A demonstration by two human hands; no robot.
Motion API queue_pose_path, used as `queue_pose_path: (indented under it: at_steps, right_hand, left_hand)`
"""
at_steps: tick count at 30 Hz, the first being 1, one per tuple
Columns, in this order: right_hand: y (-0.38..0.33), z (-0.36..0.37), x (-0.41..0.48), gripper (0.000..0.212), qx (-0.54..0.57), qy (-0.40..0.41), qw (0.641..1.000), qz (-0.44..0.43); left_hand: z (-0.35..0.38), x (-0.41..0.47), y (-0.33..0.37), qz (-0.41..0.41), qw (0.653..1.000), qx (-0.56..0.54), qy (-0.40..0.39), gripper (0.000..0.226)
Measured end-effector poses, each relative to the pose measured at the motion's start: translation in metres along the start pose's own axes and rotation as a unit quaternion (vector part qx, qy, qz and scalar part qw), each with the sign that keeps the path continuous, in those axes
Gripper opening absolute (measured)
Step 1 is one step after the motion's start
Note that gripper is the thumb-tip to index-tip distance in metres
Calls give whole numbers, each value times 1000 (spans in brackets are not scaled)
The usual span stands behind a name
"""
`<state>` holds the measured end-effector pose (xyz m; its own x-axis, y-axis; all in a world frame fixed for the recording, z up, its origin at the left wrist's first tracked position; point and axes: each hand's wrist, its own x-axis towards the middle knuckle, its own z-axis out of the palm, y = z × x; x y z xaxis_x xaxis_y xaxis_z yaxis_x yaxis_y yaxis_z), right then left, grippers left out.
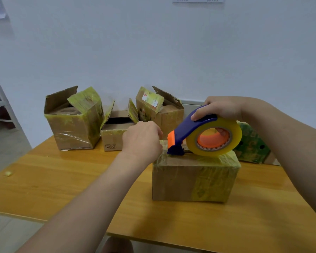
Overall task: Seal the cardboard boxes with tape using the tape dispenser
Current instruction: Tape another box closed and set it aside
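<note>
The fingers (196,116) of the right hand (223,108) wrap the tape dispenser (188,132), its nose on the closed box (193,179) at the worktop's (62,179) 3 o'clock. The left hand (142,139) curls at the box's 9 o'clock edge, its hold hidden. Open boxes (73,125) stand at 11 o'clock.

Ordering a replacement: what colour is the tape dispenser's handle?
Dark blue handle, orange blade guard; head view shows it best.
</note>
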<state>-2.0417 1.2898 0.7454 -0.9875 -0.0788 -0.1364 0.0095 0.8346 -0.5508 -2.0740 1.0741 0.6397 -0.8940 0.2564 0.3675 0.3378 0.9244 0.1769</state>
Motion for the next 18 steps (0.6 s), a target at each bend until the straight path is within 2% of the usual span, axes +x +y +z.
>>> queue_pose_path:
  at_steps: [2,4,5,7,8,9,10,11,13,14,15,18]
  right_hand:
    - [0,1,-2,57,-1,7,1000,0]
    - [1,2,-2,45,0,14,1000,-2]
    - [1,3,-3,41,0,18,1000,-3]
    - [0,4,-4,36,1,25,1000,-3]
    - [-1,4,-4,36,3,26,1000,-3]
    - [-2,5,-4,36,4,27,1000,-2]
    - [-3,5,-5,36,5,29,1000,-2]
    - [-3,5,-5,35,7,30,1000,-3]
    - [-2,5,-5,36,10,29,1000,-3]
    - [-1,5,-5,37,12,26,1000,-1]
    - [-1,5,-6,38,13,25,1000,1]
    - [0,7,-9,42,14,23,1000,-3]
  left_hand:
    - [-3,-1,-2,3,999,54,-3,43]
    - [-7,0,-17,-24,995,55,-75,63]
    - [-8,2,-27,-42,992,9,-121,68]
    - [-6,2,-44,-77,971,-147,-174,55]
    - [-4,3,-48,-88,959,-220,-156,46]
    - [0,5,-48,-98,947,-289,-105,40]
    - [1,7,-45,-107,919,-376,-46,36]
    - [-1,7,-36,-110,871,-479,-9,33]
    - [-3,7,-10,-97,752,-651,-18,27]
    - [0,6,2,-87,717,-691,-33,27]
    - [6,4,13,-78,709,-699,-46,29]
    - [19,-1,27,-56,740,-668,-53,35]
